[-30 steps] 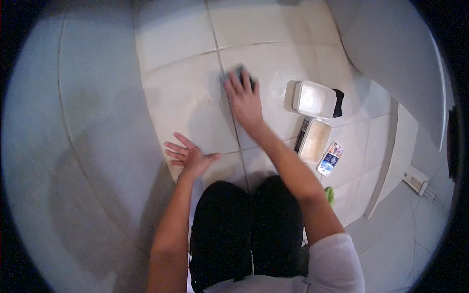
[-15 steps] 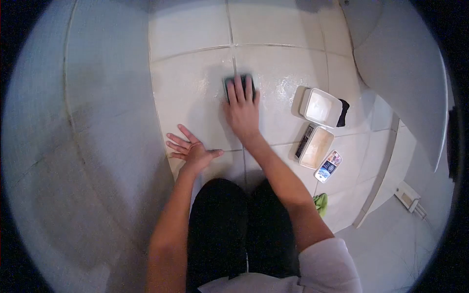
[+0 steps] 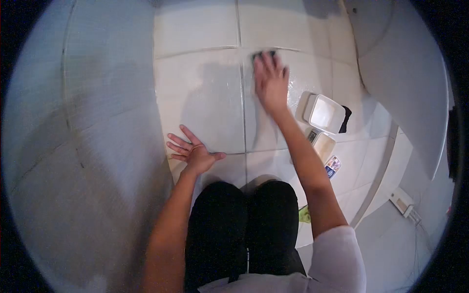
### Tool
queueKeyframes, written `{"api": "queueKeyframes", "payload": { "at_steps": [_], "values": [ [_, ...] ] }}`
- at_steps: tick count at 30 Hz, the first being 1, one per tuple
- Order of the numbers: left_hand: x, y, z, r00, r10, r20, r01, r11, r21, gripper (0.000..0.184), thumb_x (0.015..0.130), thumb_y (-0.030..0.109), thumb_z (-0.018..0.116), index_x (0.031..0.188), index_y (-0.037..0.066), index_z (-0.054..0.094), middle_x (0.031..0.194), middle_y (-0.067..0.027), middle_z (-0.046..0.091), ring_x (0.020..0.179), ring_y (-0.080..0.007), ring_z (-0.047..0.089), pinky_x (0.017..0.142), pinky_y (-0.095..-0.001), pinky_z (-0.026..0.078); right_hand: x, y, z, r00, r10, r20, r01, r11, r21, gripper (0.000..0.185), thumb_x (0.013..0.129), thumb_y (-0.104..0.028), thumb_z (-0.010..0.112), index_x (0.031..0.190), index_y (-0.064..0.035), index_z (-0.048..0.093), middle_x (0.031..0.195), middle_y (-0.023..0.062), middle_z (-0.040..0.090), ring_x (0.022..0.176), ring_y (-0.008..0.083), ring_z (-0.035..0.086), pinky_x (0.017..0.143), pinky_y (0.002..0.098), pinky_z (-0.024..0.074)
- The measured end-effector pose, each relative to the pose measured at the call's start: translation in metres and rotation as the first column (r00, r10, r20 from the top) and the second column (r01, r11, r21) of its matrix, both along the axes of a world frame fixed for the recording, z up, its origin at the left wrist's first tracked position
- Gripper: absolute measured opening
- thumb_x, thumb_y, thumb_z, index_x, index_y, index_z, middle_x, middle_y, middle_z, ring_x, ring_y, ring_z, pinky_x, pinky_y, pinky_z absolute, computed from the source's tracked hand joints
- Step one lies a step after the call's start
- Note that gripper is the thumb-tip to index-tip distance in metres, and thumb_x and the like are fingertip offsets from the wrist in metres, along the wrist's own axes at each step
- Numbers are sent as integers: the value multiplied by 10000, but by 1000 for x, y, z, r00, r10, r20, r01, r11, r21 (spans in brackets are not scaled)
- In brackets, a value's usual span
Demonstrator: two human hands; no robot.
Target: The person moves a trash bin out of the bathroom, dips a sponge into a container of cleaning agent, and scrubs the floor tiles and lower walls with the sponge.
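Observation:
My right hand [image 3: 272, 87] presses a dark scouring pad [image 3: 270, 53] against the pale tiled floor [image 3: 205, 107]. Most of the pad lies hidden beneath the slightly blurred fingers. Wet streaks glisten on the tile beside that hand. Lower left, my left hand [image 3: 196, 155] rests on the floor with fingers spread, near the wall, and holds nothing.
On the right stand a white tub [image 3: 326, 113] with a whitish inside and a second tub [image 3: 323, 145], partly behind my right forearm. Close by are a printed lid [image 3: 332, 166], a black cloth [image 3: 346, 119] and a green cloth [image 3: 304, 215]. A grey wall [image 3: 107, 146] borders the left.
My right hand has moved the pad up and to the right across a grout line. The forearm now covers part of the second tub and lid. My left hand stays in place.

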State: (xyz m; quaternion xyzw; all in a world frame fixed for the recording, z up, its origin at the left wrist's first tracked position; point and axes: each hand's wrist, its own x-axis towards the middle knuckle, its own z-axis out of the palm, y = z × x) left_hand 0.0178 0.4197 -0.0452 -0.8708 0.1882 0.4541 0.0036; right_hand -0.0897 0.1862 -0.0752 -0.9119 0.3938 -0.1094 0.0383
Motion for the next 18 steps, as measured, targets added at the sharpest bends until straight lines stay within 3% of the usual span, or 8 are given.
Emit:
{"api": "queueKeyframes", "payload": {
  "at_steps": [3, 5, 7, 9, 11, 14, 16, 18],
  "values": [
    [4, -2, 8, 999, 7, -48, -6, 1000, 16, 1518, 530, 456, 854, 1295, 63, -397, 1243, -388, -445, 1169, -593, -364, 934, -722, -102, 52, 20, -15, 948, -246, 200, 256, 966, -26, 480, 874, -204, 496, 1323, -51, 425, 1424, 151, 353, 1310, 382, 302, 1009, 619, 244],
    [2, -1, 4, 1000, -21, -22, 20, 1000, -12, 1525, 523, 458, 856, 1293, 67, -401, 1243, -384, -449, 1167, -592, -368, 934, -725, -96, 68, 89, -7, 997, 28, -69, -21, 995, 98, 507, 874, -187, 480, 1368, -110, 399, 1456, 138, 317, 1357, 367, 247, 1041, 591, 227],
    [1, 0, 5, 1000, -14, -13, 14, 1000, -14, 1535, 513, 455, 865, 1296, 84, -401, 1265, -374, -435, 1185, -595, -340, 941, -729, -69, 39, 109, -1, 958, 212, 194, -266, 912, 312, 498, 877, -180, 459, 1369, -128, 404, 1462, 110, 321, 1360, 332, 263, 1049, 591, 217],
    [1, -3, 3, 1000, 3, -9, -3, 1000, -17, 1545, 502, 453, 874, 1299, 100, -402, 1288, -365, -421, 1204, -599, -311, 947, -734, -42, -1, 60, -6, 990, 128, 61, -134, 987, 89, 468, 892, -210, 447, 1353, -133, 427, 1457, 88, 336, 1356, 266, 283, 1033, 613, 217],
    [0, 0, 4, 1000, -8, 0, 8, 1000, -22, 1542, 505, 451, 873, 1299, 96, -399, 1289, -360, -423, 1202, -595, -318, 943, -737, -46, -15, -4, -6, 991, -91, -94, 84, 994, -74, 457, 907, -208, 428, 1353, -104, 421, 1458, 106, 326, 1353, 314, 272, 1041, 604, 212],
    [0, -1, 5, 1000, -13, 8, 13, 999, -35, 1543, 503, 451, 874, 1301, 99, -399, 1293, -353, -425, 1201, -593, -322, 937, -740, -54, 20, -5, -8, 953, -303, 21, 303, 952, -31, 464, 910, -202, 423, 1357, -78, 404, 1463, 124, 303, 1344, 365, 262, 1045, 601, 206],
    [1, 2, 5, 1000, -9, 16, 10, 999, -32, 1546, 500, 447, 876, 1303, 102, -399, 1294, -352, -425, 1202, -589, -326, 935, -740, -59, 7, 75, -7, 999, -25, -41, 28, 996, 84, 497, 889, -176, 434, 1373, -76, 375, 1467, 126, 294, 1336, 392, 263, 1046, 599, 210],
    [1, -1, 7, 1000, -11, 17, 12, 999, -45, 1549, 496, 443, 879, 1304, 104, -398, 1294, -350, -426, 1202, -585, -331, 934, -740, -65, -13, 116, 13, 999, 43, 11, -44, 974, 223, 535, 852, -143, 461, 1377, -91, 375, 1485, 82, 272, 1362, 358, 230, 1051, 595, 212]
  ]
}}
